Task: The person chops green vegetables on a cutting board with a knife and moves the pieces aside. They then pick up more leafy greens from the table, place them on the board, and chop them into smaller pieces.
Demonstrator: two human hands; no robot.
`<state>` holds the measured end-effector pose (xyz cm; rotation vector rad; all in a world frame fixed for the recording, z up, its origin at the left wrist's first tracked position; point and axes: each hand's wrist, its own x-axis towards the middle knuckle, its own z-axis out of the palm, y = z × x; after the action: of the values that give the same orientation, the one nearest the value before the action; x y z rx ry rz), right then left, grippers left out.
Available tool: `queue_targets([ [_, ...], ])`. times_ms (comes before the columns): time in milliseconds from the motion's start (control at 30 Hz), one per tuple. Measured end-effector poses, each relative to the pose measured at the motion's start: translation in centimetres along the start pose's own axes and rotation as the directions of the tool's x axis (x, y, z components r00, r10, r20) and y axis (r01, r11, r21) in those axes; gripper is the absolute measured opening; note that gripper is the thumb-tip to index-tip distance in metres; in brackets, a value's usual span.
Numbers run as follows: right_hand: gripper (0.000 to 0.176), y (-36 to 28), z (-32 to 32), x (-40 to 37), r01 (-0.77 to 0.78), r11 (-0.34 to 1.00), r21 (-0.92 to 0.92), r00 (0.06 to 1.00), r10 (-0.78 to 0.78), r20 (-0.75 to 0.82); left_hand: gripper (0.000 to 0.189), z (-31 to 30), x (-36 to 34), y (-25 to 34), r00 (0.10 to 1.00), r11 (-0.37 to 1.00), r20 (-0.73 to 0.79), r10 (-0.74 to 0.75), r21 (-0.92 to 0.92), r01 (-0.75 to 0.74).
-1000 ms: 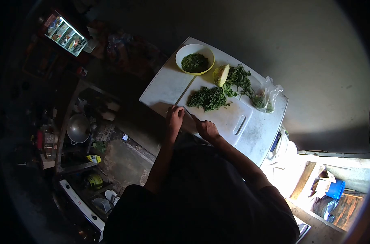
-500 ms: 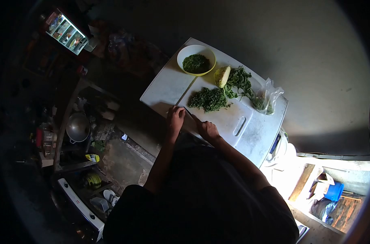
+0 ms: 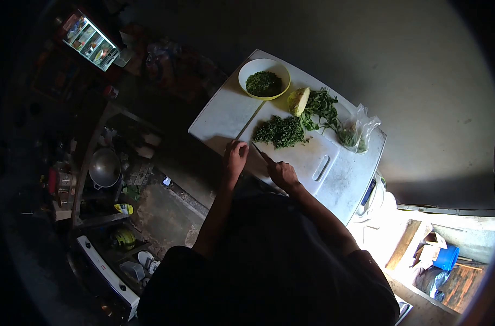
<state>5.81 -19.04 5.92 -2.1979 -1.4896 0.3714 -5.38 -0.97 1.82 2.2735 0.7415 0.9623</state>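
Note:
My right hand [image 3: 283,175] is wrapped round the handle of a knife [image 3: 261,152], whose dark blade points up and left over the near edge of a white cutting board [image 3: 307,162]. Left of the blade, my left hand [image 3: 236,154] has its fingers curled; whether it pinches anything is too small to tell. Chopped greens [image 3: 280,131] lie heaped on the board beyond both hands. Behind them are a pale cut cabbage piece [image 3: 298,101] and leafy stems [image 3: 322,108]. A white bowl [image 3: 247,68] with a yellow-green outside holds more chopped greens.
A clear plastic bag [image 3: 360,130] with greens inside sits at the right of the white table [image 3: 215,114]. To the left, a metal wok [image 3: 104,168] rests on a lower shelf. A grey wall rises behind the table. A blue container [image 3: 447,256] stands at the lower right.
My right hand and the knife have shifted slightly to the right, away from my left hand. My left hand stays nearly where it was.

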Motion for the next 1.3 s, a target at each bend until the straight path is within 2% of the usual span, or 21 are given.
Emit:
queue_targets([
  [100,0.059,0.2,-0.5,0.2,-0.054,0.998,0.012,0.998,0.054,0.044,0.014,0.2,-0.2,-0.3,1.0,1.0,0.006,-0.007,0.002,0.007],
  [200,0.058,0.2,-0.1,0.2,-0.044,0.999,0.019,0.999,0.044,0.004,0.015,0.0,-0.3,-0.5,1.0,1.0,0.008,-0.001,0.031,0.001],
  [267,0.056,0.7,0.5,-0.1,0.07,0.997,-0.022,0.989,-0.072,-0.131,0.016,0.1,-0.4,-0.6,1.0,0.998,-0.005,0.025,0.057,-0.025],
  [400,0.053,-0.2,-0.7,0.3,0.002,0.997,-0.071,1.0,-0.004,-0.031,0.015,-0.2,-0.1,0.1,1.0,0.999,0.02,0.009,0.041,-0.009],
  [500,0.049,0.4,-0.2,0.2,0.032,0.993,-0.11,0.995,-0.042,-0.092,0.017,-0.3,0.1,0.2,0.999,0.999,0.034,0.007,0.034,-0.009],
  [567,0.048,1.3,0.7,0.3,0.086,0.979,-0.184,0.967,-0.127,-0.223,0.018,-0.1,-0.1,0.1,0.999,1.0,0.045,0.01,0.028,-0.012],
  [667,0.047,2.1,0.8,0.4,0.098,0.984,-0.148,0.961,-0.132,-0.244,0.024,-0.2,-0.1,0.6,0.998,0.994,0.046,0.032,0.105,-0.037],
  [800,0.046,2.4,1.1,0.0,0.11,0.986,-0.129,0.953,-0.141,-0.268,0.031,-0.2,-0.2,0.4,0.991,0.988,0.13,0.03,0.145,-0.049],
  [867,0.047,0.7,-0.9,0.2,0.011,0.999,-0.05,0.985,-0.02,-0.169,0.033,-0.6,0.0,1.0,0.989,0.983,0.144,0.039,0.17,-0.064],
  [1067,0.051,0.2,-1.7,0.2,-0.114,0.993,0.032,0.987,0.117,-0.106,0.035,0.0,0.4,1.4,0.993,0.982,0.092,0.069,0.17,-0.084],
  [1300,0.037,0.6,-0.1,0.4,-0.085,0.993,0.078,0.988,0.094,-0.126,0.034,0.1,0.2,1.4,0.995,0.986,0.067,0.073,0.145,-0.082],
])
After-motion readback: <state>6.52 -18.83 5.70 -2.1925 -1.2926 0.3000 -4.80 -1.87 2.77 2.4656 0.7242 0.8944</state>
